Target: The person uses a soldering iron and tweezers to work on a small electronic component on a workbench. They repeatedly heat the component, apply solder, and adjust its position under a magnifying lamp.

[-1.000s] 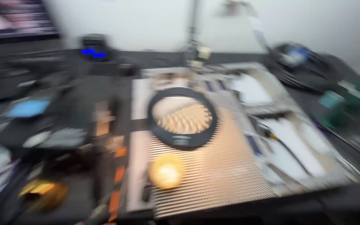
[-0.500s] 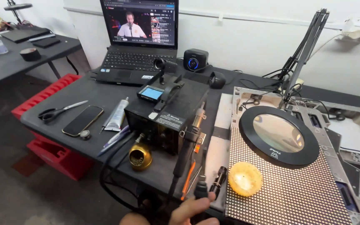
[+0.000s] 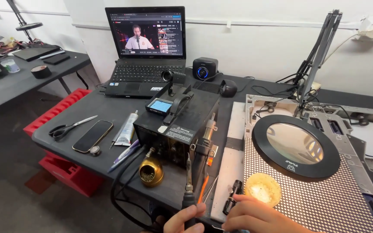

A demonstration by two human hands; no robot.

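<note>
My left hand (image 3: 185, 220) is at the bottom edge, fingers wrapped around the dark handle of a soldering iron (image 3: 188, 183) whose metal tip points away from me, beside the black soldering station (image 3: 180, 125). My right hand (image 3: 255, 216) lies curled just right of it. Its thumb touches a short black pen-like tool (image 3: 231, 197) lying at the edge of the perforated metal panel (image 3: 311, 203). Whether it grips the tool is unclear. A round yellow sponge (image 3: 263, 189) sits just beyond the right hand's fingers.
A round black-rimmed magnifier lamp (image 3: 296, 146) hangs over the panel. A brass tip-cleaner pot (image 3: 151, 172), pens, a tube, a phone (image 3: 93, 135) and scissors (image 3: 67, 127) lie left of the station. A laptop (image 3: 145, 51) and small speaker (image 3: 204, 68) stand behind. Red crates (image 3: 61, 110) are below the table.
The view swung from the lit panel toward the left of the table and has sharpened. Both hands have risen into view at the bottom edge, the left now on the iron's handle.
</note>
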